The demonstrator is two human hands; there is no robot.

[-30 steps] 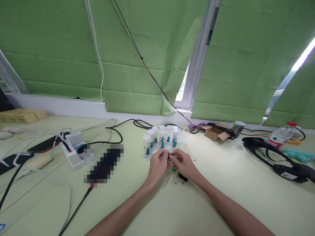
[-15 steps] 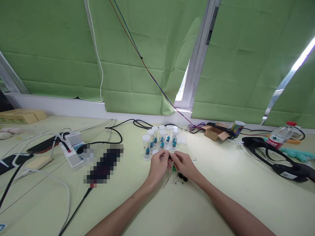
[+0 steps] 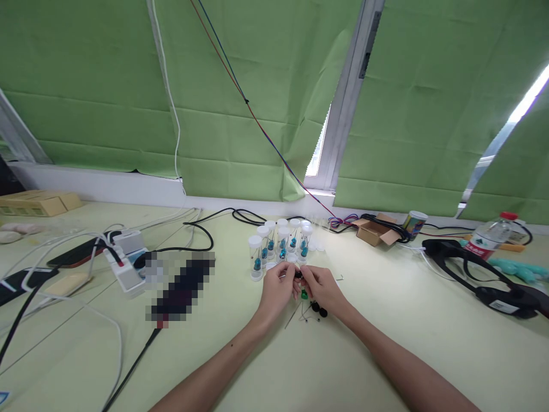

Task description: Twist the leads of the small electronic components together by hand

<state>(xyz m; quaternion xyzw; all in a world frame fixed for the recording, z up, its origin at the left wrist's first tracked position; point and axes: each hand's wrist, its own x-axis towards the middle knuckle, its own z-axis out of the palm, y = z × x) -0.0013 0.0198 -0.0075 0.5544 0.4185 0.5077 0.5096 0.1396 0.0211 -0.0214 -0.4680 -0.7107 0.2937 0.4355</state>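
Observation:
My left hand (image 3: 278, 285) and my right hand (image 3: 321, 286) meet over the middle of the table, fingers pinched around a small black piece (image 3: 297, 274). Its exact kind is too small to make out. Just below the fingers sits a green part (image 3: 304, 294). Under my right hand lie round black pieces (image 3: 319, 309), and beside them are thin metal rods (image 3: 293, 316). Right behind my hands stand several clear capped tubes (image 3: 256, 258), each with blue beads and thin rods inside.
On the left are a white power strip (image 3: 126, 273), tangled cables and a pixelated dark object (image 3: 182, 290). Toward the back right stand an open cardboard box (image 3: 374, 230) and a can (image 3: 415, 224). A bottle (image 3: 489, 236) and a black headset-like frame (image 3: 484, 280) occupy the right.
My right fingertips have shifted slightly to the right, so more of the black piece shows between the hands. The rest looks the same.

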